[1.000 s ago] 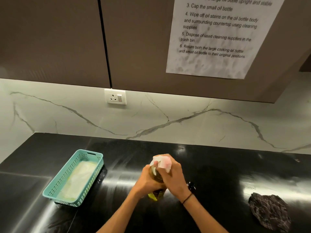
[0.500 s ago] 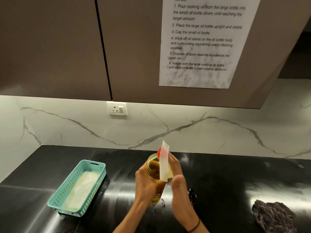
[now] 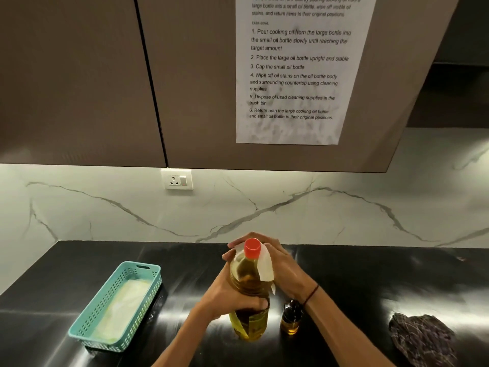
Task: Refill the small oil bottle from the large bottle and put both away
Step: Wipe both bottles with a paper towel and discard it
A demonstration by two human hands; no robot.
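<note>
Far left of the black countertop (image 3: 79, 260): a teal perforated basket (image 3: 148, 276), with pale, whitish folded sheets lying flat in it, probably wipes.

Centre: the large bottle (image 3: 248, 321) stands upright on the counter, red cap (image 3: 252, 247) on, yellow oil showing in the shoulder and lower body. The left hand (image 3: 232, 295) is wrapped round its middle, fingers curled across the front. The right hand (image 3: 283, 266) presses a white tissue (image 3: 266, 268) flat against the bottle's shoulder, fingers reaching round behind the neck.

Just right of it, touching or nearly so: the small oil bottle (image 3: 290, 320), dark cap on, amber oil visible low in the glass; fill level above that unclear.

Far right: a crumpled dark checked cloth (image 3: 420, 337).

Judgement: pouring and capping look done, since both bottles are closed. Wiping is in hand. Left: bin the tissue, put both bottles away.
</note>
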